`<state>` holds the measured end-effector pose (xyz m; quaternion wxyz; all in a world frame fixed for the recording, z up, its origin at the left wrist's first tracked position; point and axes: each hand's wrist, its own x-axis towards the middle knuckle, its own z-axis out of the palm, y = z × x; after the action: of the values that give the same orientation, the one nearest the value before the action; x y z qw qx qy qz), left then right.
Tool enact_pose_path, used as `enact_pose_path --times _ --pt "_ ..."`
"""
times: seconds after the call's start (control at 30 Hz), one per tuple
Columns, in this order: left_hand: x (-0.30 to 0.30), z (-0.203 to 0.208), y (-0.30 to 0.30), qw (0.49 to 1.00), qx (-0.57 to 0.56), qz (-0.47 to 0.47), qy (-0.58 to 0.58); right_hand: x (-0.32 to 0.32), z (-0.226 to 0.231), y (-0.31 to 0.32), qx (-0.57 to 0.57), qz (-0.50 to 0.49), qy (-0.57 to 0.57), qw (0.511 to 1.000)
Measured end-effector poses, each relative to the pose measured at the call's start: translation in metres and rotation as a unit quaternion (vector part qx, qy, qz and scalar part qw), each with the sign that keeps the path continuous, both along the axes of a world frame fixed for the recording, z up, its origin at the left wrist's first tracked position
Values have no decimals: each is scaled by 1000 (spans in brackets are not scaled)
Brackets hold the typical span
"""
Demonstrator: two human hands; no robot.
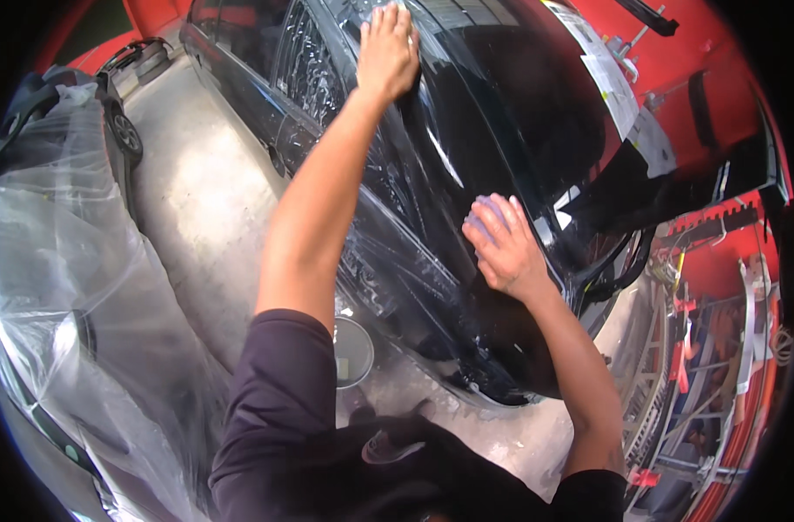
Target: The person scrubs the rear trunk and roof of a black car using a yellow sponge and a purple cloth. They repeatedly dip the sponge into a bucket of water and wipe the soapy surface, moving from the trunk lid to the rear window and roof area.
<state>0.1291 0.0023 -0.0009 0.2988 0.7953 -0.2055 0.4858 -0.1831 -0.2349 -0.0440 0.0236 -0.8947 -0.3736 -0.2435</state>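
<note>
A black car (449,157) fills the middle, with wet streaks and foam over its side windows and panels. At the far end, my left hand (388,54) lies on the edge of the car's roof. Its fingers are stretched out; what may be under the palm is hidden. Nearer and to the right, my right hand (512,257) rests on the black bodywork. Its fingers are curved over a small purple lump (481,214), pressed against the surface. Most of the lump is covered by the fingers, and its exact kind does not show.
To the left stands another car under clear plastic sheeting (92,261). A round bucket (369,365) is on the concrete floor (197,191) beside the black car. Metal racks with tools and hoses (710,383) line the right side, by a red wall (723,113).
</note>
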Motion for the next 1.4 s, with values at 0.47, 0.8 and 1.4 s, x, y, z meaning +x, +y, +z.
enact_pose_path --times 0.47,0.8,1.4 --pt "-105 -31 -30 961 153 -228 -15 -9 -4 -5 15 -15 -21 1000" --pt "-104 -52 -25 979 112 -168 15 -8 -3 -16 -1 -25 -15 1000" --pt "-3 8 10 997 46 -64 -9 -3 -1 -6 24 1 -34 999"
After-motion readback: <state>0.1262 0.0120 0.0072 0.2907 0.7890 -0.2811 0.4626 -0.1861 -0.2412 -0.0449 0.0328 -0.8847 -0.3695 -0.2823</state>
